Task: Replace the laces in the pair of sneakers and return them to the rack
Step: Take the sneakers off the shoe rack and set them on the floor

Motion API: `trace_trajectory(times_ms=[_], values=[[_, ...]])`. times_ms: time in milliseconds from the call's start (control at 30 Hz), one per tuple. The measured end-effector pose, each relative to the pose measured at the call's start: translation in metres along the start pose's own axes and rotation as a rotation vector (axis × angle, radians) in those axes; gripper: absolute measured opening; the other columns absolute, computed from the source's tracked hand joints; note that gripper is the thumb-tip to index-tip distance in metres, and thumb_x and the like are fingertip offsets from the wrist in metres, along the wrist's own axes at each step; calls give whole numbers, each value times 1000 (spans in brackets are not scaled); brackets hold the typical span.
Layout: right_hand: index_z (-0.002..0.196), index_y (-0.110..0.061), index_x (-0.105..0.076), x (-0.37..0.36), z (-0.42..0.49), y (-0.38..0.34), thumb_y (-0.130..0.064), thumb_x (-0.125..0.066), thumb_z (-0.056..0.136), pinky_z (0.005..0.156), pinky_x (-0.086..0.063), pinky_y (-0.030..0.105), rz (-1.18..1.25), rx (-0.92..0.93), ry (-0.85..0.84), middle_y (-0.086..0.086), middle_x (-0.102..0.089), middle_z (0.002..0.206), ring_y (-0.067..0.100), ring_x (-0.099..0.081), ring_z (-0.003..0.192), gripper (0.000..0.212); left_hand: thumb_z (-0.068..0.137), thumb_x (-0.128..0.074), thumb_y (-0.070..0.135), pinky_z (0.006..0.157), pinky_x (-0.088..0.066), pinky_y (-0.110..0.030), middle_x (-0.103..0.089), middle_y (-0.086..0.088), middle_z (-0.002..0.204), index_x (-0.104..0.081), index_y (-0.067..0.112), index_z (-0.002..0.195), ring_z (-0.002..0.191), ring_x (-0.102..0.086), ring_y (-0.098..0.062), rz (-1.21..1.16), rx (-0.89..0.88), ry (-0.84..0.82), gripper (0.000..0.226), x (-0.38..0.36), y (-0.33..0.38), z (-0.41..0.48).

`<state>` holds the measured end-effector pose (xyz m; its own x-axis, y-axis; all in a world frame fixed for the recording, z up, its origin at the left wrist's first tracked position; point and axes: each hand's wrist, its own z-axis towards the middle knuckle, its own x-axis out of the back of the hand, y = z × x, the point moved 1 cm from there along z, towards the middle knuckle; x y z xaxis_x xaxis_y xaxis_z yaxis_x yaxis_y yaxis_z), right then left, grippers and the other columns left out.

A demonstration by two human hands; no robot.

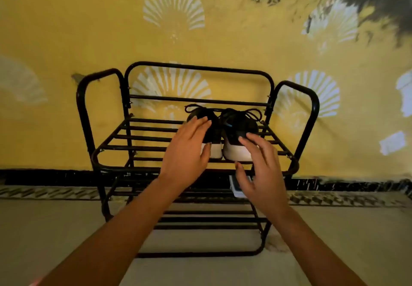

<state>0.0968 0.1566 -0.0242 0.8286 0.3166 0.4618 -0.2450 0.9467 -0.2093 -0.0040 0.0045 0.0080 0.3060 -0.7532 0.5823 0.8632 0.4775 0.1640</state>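
Note:
Two black sneakers with white soles stand side by side on the top shelf of a black metal rack (pixel 142 138), heels toward me. The left sneaker (pixel 211 134) and the right sneaker (pixel 238 129) both carry dark laces tied in bows at their far ends. My left hand (pixel 187 149) hovers with straight fingers over the left sneaker's heel, fingertips at its top. Just in front of the right sneaker's heel is my right hand (pixel 258 169), fingers spread and relaxed, holding nothing.
The rack stands against a yellow wall (pixel 66 40) with white fan patterns. It has lower slatted shelves (pixel 211 218). A small dark card-like object (pixel 237 191) lies on a lower shelf below my right hand. Pale floor (pixel 55 230) spreads on both sides.

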Motion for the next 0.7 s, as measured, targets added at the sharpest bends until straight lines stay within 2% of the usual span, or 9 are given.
trace_trajectory(times_ms=[100,200,300,433,533,700], values=[[133,-11,-48,-7,32,11,-23,-48,89,109,-34,35,-98,-44,-26,6,-43,137,24,-38,130,45,95,-50,18,116,-21,-34,-34,-9,148,-32,8,143,139,-29,-24,103,25,-139,53,-5,-4,23],[137,-11,-44,-16,61,23,-16,-59,87,109,-34,45,-217,-117,-194,9,-43,139,28,-36,132,53,98,-44,23,114,-15,-30,-24,-7,153,-20,10,147,142,-18,-23,193,77,-333,57,-10,-8,46],[143,-14,-36,-19,77,30,-17,-60,88,111,-30,42,-285,-211,-374,8,-37,142,27,-30,135,60,96,-47,22,109,-25,-34,-37,-12,145,-29,8,143,134,-32,-28,250,104,-464,52,-12,-8,56],[134,-14,-49,-18,86,29,-11,-60,89,104,-34,34,-260,-289,-439,9,-42,131,27,-34,127,46,94,-51,18,92,-44,-39,-52,-12,127,-44,11,132,114,-50,-29,180,190,-505,40,-13,-6,61],[127,-13,-55,-16,92,29,-8,-63,86,97,-40,35,-273,-330,-452,11,-45,123,28,-40,121,42,92,-55,14,86,-47,-40,-54,-11,122,-48,10,127,109,-53,-29,192,211,-498,36,-11,-4,64],[126,-12,-56,-8,85,18,-6,-61,87,90,-45,35,-265,-334,-419,11,-46,121,28,-45,117,40,90,-56,9,82,-47,-37,-54,-9,120,-48,11,125,106,-54,-28,237,191,-445,36,-3,0,55]])
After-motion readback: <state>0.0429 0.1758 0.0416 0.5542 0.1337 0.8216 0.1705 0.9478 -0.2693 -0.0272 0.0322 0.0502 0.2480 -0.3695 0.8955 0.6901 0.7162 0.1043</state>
